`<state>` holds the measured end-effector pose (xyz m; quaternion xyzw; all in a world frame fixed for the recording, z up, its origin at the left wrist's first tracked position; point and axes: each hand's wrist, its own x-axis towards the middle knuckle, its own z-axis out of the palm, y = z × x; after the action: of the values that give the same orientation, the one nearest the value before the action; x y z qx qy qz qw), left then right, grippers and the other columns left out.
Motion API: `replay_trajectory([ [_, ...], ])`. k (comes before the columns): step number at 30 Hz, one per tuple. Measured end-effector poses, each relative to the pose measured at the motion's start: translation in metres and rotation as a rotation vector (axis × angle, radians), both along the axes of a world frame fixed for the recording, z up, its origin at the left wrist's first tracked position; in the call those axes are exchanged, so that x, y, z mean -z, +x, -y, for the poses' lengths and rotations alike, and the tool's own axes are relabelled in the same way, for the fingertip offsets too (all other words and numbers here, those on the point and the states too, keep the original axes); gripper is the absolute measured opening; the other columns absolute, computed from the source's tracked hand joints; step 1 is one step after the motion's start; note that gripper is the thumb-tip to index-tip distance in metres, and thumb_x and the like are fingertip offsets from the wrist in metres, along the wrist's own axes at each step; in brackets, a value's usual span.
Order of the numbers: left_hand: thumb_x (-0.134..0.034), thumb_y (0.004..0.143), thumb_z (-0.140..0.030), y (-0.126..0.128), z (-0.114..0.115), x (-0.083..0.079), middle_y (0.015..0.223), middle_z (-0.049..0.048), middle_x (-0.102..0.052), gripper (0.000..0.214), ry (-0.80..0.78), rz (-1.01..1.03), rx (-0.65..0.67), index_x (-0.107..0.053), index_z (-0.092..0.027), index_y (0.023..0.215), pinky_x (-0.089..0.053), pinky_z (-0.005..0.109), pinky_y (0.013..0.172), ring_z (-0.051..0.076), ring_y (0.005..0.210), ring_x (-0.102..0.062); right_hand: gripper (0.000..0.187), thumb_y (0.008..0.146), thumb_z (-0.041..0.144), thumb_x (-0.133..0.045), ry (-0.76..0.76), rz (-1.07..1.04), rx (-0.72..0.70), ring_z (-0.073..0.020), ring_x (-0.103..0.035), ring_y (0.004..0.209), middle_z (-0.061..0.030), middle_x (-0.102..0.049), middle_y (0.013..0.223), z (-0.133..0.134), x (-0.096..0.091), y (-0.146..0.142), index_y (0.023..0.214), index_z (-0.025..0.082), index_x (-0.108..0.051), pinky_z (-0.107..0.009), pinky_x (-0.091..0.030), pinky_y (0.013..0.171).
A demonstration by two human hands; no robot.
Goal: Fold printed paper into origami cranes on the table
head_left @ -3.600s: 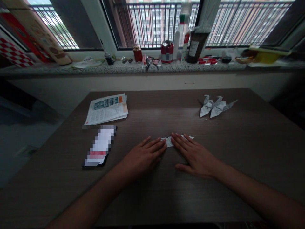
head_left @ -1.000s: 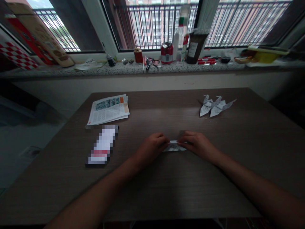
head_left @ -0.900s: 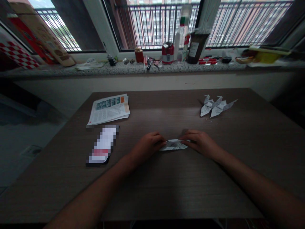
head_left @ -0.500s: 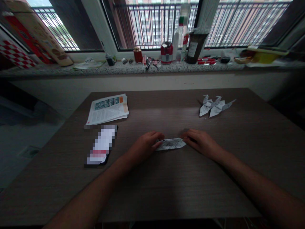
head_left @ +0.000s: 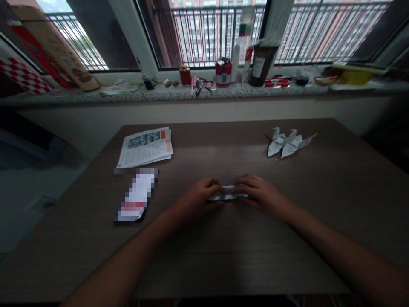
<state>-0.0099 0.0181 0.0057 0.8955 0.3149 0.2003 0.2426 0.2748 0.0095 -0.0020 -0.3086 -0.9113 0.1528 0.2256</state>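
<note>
A narrow strip of folded printed paper lies on the brown table between my hands. My left hand is closed over its left end, the fingers bent on top and the thumb along the near edge. Over the right end, my right hand grips it with fingers stretched across the top and thumb at the near side. Both ends of the strip are partly hidden beneath my fingers. Two folded paper cranes stand close together at the back right.
A stack of printed sheets lies at the back left of the table, with a blurred-out phone in front of it. Along the windowsill stand a red can, a bottle, a dark cup and small items.
My right hand has moved left onto the strip's right end. My left hand's fingers have shifted over the top, and the thumb has come down to the near edge.
</note>
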Motion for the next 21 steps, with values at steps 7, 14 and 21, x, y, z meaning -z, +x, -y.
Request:
replay_trajectory([
  [7, -0.063, 0.099, -0.016, 0.004, 0.005, -0.005, 0.117, 0.0068, -0.06, 0.017, -0.001, 0.071, -0.032, -0.066, -0.02, 0.115, -0.055, 0.034, 0.089, 0.019, 0.101, -0.064, 0.029, 0.098, 0.024, -0.067, -0.036, -0.032, 0.033, -0.0262, -0.063, 0.111, -0.0112, -0.066, 0.121, 0.004, -0.003, 0.001, 0.127, 0.024, -0.068, -0.043, -0.054, 0.094],
  [14, -0.062, 0.102, -0.021, 0.008, 0.009, -0.012, 0.114, 0.0054, -0.061, 0.009, -0.117, 0.158, -0.088, -0.068, -0.02, 0.108, -0.054, 0.034, 0.092, 0.018, 0.103, -0.063, 0.015, 0.102, 0.024, -0.061, -0.206, -0.216, 0.059, -0.0227, -0.065, 0.112, -0.0093, -0.066, 0.12, 0.007, -0.01, -0.005, 0.115, 0.024, -0.067, -0.04, -0.056, 0.094],
  [21, -0.068, 0.098, -0.023, 0.014, 0.0, 0.003, 0.113, 0.006, -0.063, 0.008, -0.035, 0.066, -0.152, -0.068, -0.02, 0.105, -0.054, 0.037, 0.088, 0.021, 0.1, -0.065, 0.015, 0.1, 0.028, -0.065, -0.068, -0.13, 0.142, -0.0258, -0.064, 0.111, -0.0098, -0.068, 0.118, 0.001, 0.004, -0.01, 0.114, 0.023, -0.069, -0.044, -0.053, 0.095],
])
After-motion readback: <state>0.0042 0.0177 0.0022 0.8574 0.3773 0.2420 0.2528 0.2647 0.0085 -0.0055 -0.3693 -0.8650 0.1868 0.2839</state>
